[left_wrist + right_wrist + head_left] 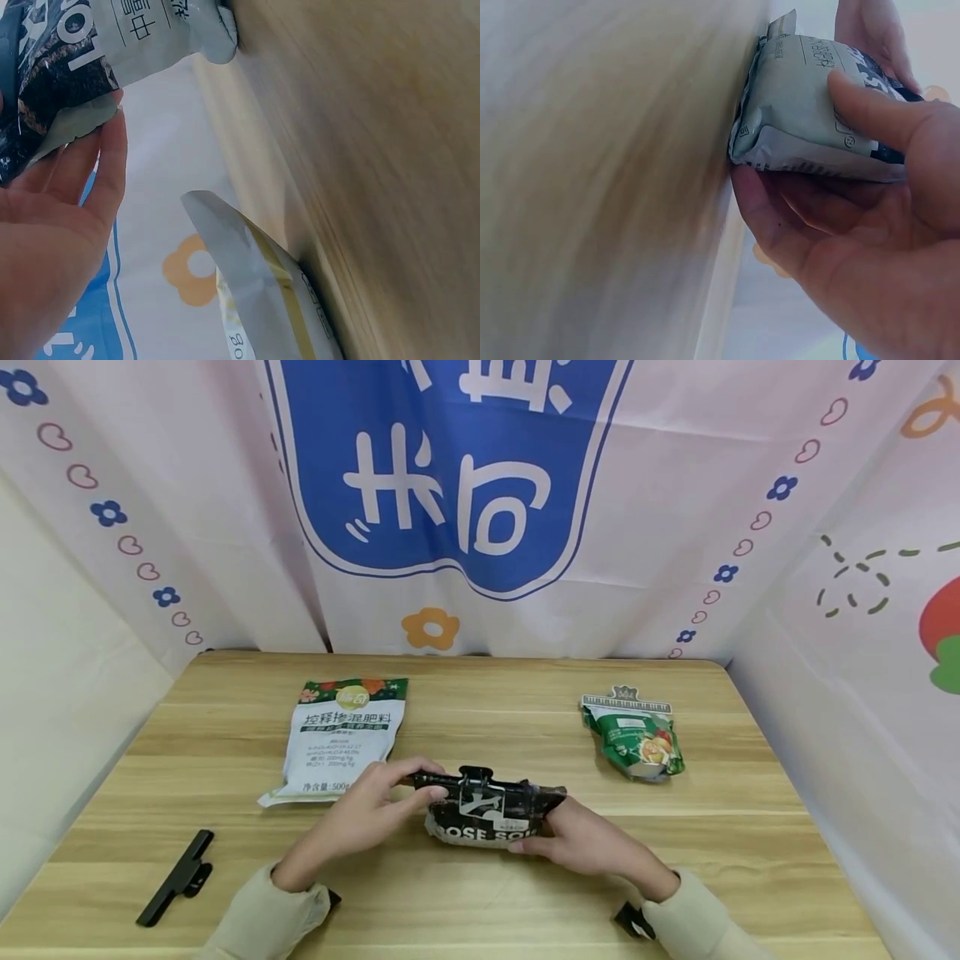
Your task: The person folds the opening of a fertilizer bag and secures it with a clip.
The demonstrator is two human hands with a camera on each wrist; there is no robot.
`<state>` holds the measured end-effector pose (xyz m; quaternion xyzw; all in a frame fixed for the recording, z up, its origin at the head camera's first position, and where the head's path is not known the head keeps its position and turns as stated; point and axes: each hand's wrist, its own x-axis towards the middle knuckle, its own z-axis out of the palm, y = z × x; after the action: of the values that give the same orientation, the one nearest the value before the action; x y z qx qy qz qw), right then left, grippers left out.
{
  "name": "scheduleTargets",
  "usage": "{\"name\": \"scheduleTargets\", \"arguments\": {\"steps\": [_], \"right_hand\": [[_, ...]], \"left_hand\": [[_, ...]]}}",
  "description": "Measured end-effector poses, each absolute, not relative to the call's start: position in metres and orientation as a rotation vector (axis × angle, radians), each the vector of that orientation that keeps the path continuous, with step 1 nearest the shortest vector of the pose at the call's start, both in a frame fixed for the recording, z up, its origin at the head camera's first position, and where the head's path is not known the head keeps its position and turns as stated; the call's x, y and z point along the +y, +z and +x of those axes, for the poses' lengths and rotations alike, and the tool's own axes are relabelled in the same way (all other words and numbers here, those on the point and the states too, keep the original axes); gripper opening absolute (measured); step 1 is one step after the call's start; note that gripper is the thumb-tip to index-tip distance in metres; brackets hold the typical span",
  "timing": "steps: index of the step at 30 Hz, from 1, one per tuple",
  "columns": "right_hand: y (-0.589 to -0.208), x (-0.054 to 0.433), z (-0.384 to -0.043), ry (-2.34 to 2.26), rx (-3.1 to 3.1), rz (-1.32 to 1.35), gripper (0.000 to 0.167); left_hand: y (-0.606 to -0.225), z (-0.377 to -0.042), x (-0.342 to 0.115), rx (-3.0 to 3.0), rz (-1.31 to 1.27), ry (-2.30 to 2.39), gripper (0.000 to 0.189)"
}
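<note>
A black and grey bag of rose soil (487,817) stands upright on the table, its top folded down under a black bag clip (476,772). At the bag's upper left end is my left hand (363,818), pinching the folded top with the thumb in front and the fingers behind. My right hand (583,837) grips the right side. In the right wrist view its thumb lies over the grey face of the bag (795,97), with the other fingers curled along the side and lower corner. The back of the bag is hidden in the head view.
A white and green fertilizer bag (341,743) lies behind my left hand. At the back right is a small green pouch (641,743) with a decorated clip (626,702) across its top. A loose black bag clip (178,878) lies at the front left of the wooden table (750,860).
</note>
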<state>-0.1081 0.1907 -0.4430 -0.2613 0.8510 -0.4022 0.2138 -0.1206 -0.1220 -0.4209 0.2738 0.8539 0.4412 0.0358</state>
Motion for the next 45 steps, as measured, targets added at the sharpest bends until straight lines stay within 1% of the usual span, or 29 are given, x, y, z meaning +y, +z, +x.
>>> {"name": "scheduleTargets", "arguments": {"steps": [15,21,24,28,30,34,41,45], "right_hand": [[-0.44,0.194,-0.111,-1.225,2.287,-0.719,0.061],[-0.439,0.201,-0.11,-1.235,2.272,-0.639,0.046],[-0.438,0.204,-0.111,-1.237,2.293,-0.61,0.044],[-0.436,0.206,-0.113,-1.239,2.308,-0.601,0.04],[-0.434,0.206,-0.114,-1.233,2.317,-0.583,0.036],[-0.43,0.207,-0.116,-1.267,2.332,-0.546,0.033],[-0.426,0.205,-0.12,-1.328,2.311,-0.472,0.034],[-0.426,0.206,-0.123,-1.357,2.305,-0.421,0.038]], "left_hand": [[-0.418,-0.127,-0.113,2.662,0.808,1.415,0.013],[-0.414,-0.134,-0.105,2.625,0.701,1.495,0.019],[-0.413,-0.139,-0.1,2.613,0.657,1.541,0.02],[-0.411,-0.145,-0.096,2.602,0.565,1.57,0.02],[-0.41,-0.147,-0.095,2.589,0.486,1.578,0.023],[-0.409,-0.154,-0.093,2.538,0.314,1.619,0.03],[-0.406,-0.163,-0.087,2.465,0.121,1.697,0.043],[-0.406,-0.172,-0.082,2.451,0.03,1.691,0.05]]}}
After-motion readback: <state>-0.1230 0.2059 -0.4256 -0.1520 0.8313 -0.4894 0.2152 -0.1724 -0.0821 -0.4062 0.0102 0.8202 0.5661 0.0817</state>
